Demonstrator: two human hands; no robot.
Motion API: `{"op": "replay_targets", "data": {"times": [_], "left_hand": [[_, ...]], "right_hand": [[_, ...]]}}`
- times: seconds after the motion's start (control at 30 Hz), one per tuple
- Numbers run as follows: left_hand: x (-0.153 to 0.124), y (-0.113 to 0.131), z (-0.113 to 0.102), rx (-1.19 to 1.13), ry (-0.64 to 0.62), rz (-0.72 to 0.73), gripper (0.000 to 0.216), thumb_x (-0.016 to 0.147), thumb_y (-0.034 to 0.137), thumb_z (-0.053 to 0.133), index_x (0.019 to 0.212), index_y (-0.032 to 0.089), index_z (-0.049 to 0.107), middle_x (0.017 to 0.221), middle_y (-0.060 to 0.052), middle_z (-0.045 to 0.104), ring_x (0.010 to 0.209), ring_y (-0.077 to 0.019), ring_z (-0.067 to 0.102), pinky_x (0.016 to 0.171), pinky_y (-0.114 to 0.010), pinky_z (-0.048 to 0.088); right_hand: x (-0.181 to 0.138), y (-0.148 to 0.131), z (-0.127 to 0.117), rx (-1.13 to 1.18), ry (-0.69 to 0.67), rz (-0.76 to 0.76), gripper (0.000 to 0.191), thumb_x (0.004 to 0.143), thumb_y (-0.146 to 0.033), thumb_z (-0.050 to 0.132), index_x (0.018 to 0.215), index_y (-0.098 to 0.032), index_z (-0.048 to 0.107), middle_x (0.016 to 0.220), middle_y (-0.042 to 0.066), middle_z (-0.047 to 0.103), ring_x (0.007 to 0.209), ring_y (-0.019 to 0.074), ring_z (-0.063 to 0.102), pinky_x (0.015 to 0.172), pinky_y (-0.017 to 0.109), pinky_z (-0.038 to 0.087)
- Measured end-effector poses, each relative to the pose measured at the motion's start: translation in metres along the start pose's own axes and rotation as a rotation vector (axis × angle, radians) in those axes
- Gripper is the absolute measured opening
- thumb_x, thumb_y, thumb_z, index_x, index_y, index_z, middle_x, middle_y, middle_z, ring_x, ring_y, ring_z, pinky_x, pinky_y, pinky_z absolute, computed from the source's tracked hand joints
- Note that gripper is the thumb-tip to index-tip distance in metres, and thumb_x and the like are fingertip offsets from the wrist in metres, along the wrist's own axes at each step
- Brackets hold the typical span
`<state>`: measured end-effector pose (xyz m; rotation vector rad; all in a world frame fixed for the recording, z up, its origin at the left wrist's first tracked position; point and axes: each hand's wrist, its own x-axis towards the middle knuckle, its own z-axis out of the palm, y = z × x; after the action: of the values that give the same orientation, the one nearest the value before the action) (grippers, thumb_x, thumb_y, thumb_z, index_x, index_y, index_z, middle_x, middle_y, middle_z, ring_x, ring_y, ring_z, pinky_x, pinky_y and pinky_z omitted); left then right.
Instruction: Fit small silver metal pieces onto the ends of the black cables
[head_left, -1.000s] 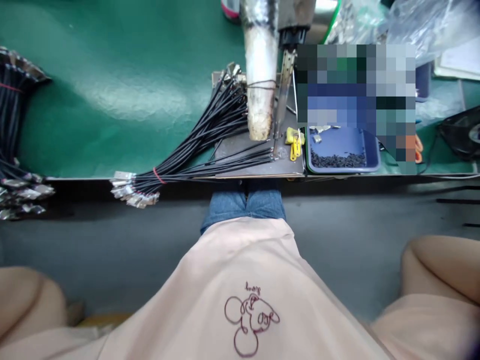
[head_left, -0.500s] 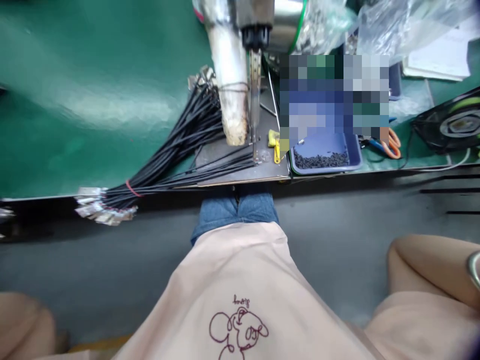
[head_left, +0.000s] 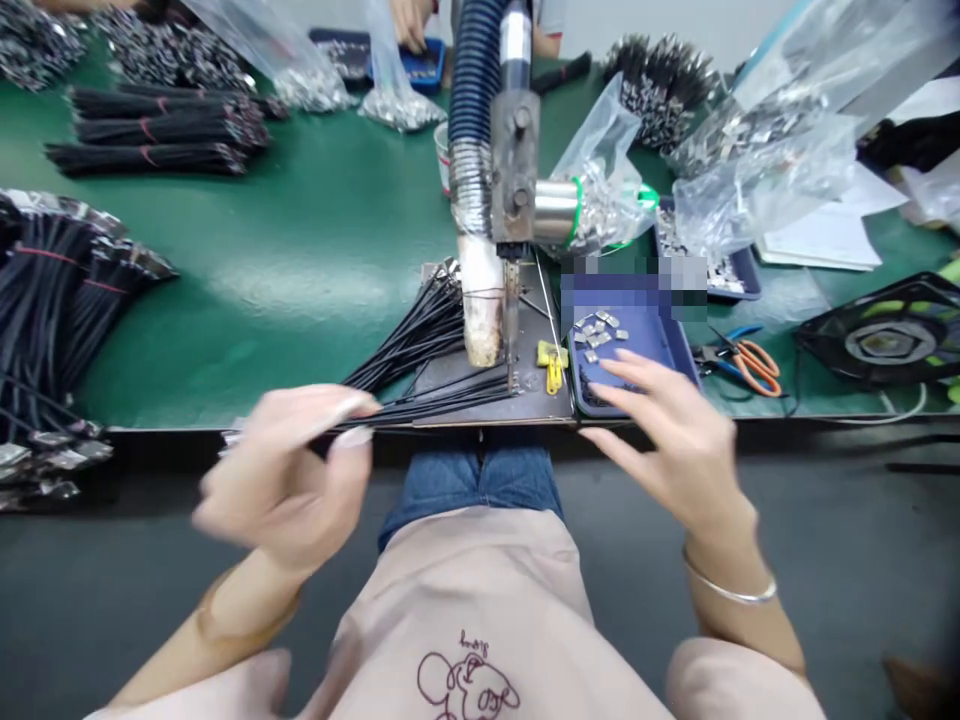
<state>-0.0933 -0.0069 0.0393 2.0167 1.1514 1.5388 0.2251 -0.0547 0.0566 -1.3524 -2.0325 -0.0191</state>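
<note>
Left hand [head_left: 285, 480] pinches one black wire bundle [head_left: 420, 335] (blurred); right hand [head_left: 667, 440], fingers spread wide, palm down, hovers over one blue tray [head_left: 660, 338] just ahead.

We see a desk [head_left: 300, 250] with a glossy green top that catches a pale sheen of overhead light near its middle. Below its dark near edge lies a plain dark grey floor [head_left: 862, 560]. Beyond the far edge stands a pale wall [head_left: 675, 20].
</note>
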Motion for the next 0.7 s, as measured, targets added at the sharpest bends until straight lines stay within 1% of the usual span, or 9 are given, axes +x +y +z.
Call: {"op": "replay_targets", "data": {"times": [0.1,0.2,0.27,0.33,0.37,0.43,0.5,0.6,0.7], "left_hand": [[-0.012,-0.013,0.026,0.145,-0.082,0.090,0.013,0.087,0.017,0.070,0.095,0.027,0.074,0.087,-0.002,0.074,0.083,-0.0214,0.067,0.082,-0.042,0.053],[-0.018,-0.024,0.057,0.254,-0.256,0.077,0.012,0.092,0.020,0.063,0.096,0.022,0.074,0.091,-0.006,0.073,0.087,-0.0220,0.064,0.082,-0.040,0.051],[-0.020,-0.029,0.072,0.317,-0.284,0.078,0.013,0.093,0.022,0.063,0.098,0.021,0.075,0.088,-0.008,0.069,0.086,-0.0229,0.059,0.080,-0.039,0.049],[-0.020,-0.033,0.080,0.345,-0.286,0.086,0.013,0.092,0.025,0.064,0.094,0.021,0.076,0.085,-0.007,0.064,0.082,-0.0229,0.055,0.077,-0.039,0.046],[-0.020,-0.035,0.082,0.345,-0.276,0.090,0.013,0.092,0.025,0.065,0.091,0.021,0.077,0.083,-0.007,0.063,0.081,-0.0225,0.053,0.076,-0.038,0.045],[-0.020,-0.035,0.083,0.340,-0.249,0.092,0.013,0.092,0.024,0.065,0.089,0.020,0.077,0.082,-0.006,0.062,0.081,-0.0216,0.052,0.076,-0.037,0.045],[-0.021,-0.034,0.083,0.322,-0.224,0.096,0.013,0.092,0.021,0.064,0.089,0.019,0.077,0.080,-0.005,0.064,0.081,-0.0204,0.054,0.077,-0.036,0.046],[-0.023,-0.029,0.083,0.267,-0.186,0.115,0.013,0.093,0.018,0.063,0.088,0.018,0.075,0.080,-0.005,0.068,0.080,-0.0188,0.058,0.079,-0.035,0.048],[-0.027,-0.025,0.084,0.210,-0.129,0.129,0.011,0.093,0.016,0.062,0.088,0.017,0.072,0.085,-0.005,0.073,0.082,-0.0184,0.063,0.083,-0.035,0.050]], "right_hand": [[-0.008,0.016,0.037,-0.044,-0.163,-0.109,0.016,0.092,-0.028,0.069,0.106,-0.023,0.071,0.138,0.011,0.065,0.138,0.0318,0.055,0.115,0.063,0.046],[-0.013,0.024,0.054,0.034,-0.077,-0.074,0.010,0.094,-0.021,0.063,0.094,-0.025,0.073,0.129,0.006,0.071,0.135,0.0282,0.058,0.118,0.063,0.042],[-0.013,0.022,0.050,0.133,0.033,-0.046,0.016,0.095,-0.020,0.062,0.099,-0.030,0.073,0.108,0.000,0.077,0.121,0.0239,0.068,0.121,0.062,0.038],[-0.011,0.014,0.041,0.280,0.092,-0.035,0.024,0.096,-0.020,0.059,0.108,-0.035,0.073,0.082,-0.005,0.074,0.092,0.0177,0.075,0.120,0.058,0.040],[-0.010,0.008,0.035,0.361,0.096,-0.037,0.026,0.097,-0.020,0.058,0.112,-0.036,0.073,0.073,-0.007,0.070,0.077,0.0147,0.073,0.115,0.053,0.048],[-0.010,-0.004,0.026,0.451,0.094,-0.059,0.028,0.098,-0.022,0.058,0.117,-0.036,0.072,0.063,-0.007,0.062,0.057,0.0109,0.061,0.087,0.038,0.061],[-0.010,-0.014,0.021,0.348,0.141,-0.104,0.027,0.097,-0.024,0.060,0.120,-0.034,0.072,0.057,-0.006,0.054,0.049,0.0099,0.050,0.059,0.026,0.051],[-0.009,-0.017,0.018,0.019,0.281,-0.125,0.026,0.096,-0.025,0.060,0.119,-0.031,0.072,0.053,-0.006,0.052,0.045,0.0098,0.042,0.048,0.026,0.036],[-0.004,-0.002,0.020,-0.081,0.283,0.067,0.029,0.098,-0.024,0.053,0.125,-0.026,0.064,0.062,-0.004,0.062,0.045,0.0109,0.047,0.048,0.027,0.037]]}}
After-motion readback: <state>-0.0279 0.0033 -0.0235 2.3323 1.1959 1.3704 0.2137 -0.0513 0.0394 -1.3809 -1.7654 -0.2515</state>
